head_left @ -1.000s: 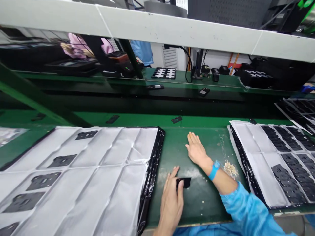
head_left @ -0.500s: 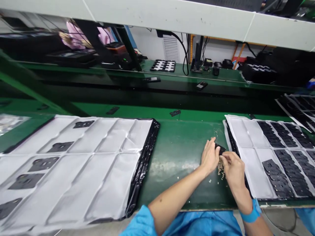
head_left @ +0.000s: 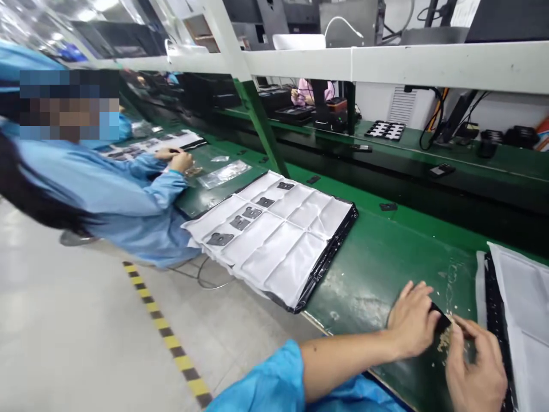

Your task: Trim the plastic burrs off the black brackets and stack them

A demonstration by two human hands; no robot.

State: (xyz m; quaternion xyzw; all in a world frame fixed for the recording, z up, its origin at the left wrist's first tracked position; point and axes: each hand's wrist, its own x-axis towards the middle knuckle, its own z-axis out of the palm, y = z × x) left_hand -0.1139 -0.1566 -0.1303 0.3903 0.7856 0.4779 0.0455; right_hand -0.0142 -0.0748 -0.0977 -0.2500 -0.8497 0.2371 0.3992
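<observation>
My left hand (head_left: pixel 412 321) is closed on a small flat black part (head_left: pixel 441 319), low over the green bench at the right. At the part's right end, my right hand (head_left: pixel 477 360) has its thumb and fingers pinched together. What the pinch holds is too small to make out. Small tan scraps (head_left: pixel 445 340) lie on the bench under and between the hands. Further left, a white-lined tray (head_left: pixel 300 274) bears several flat black parts (head_left: pixel 240 222) in its far-left row. Beside my right hand stands another white-lined tray (head_left: pixel 521 297), cut off by the view's edge.
A co-worker in a blue smock (head_left: pixel 107 189) sits at the left, hands over the same bench. Clear plastic bags (head_left: pixel 225 173) lie near them. A green post (head_left: pixel 261 126) rises behind the left tray. Loose black parts (head_left: pixel 388 206) lie along the back strip.
My view has swung left, bringing the co-worker and the floor into sight and most of the right tray out. Both hands stay together at the black part.
</observation>
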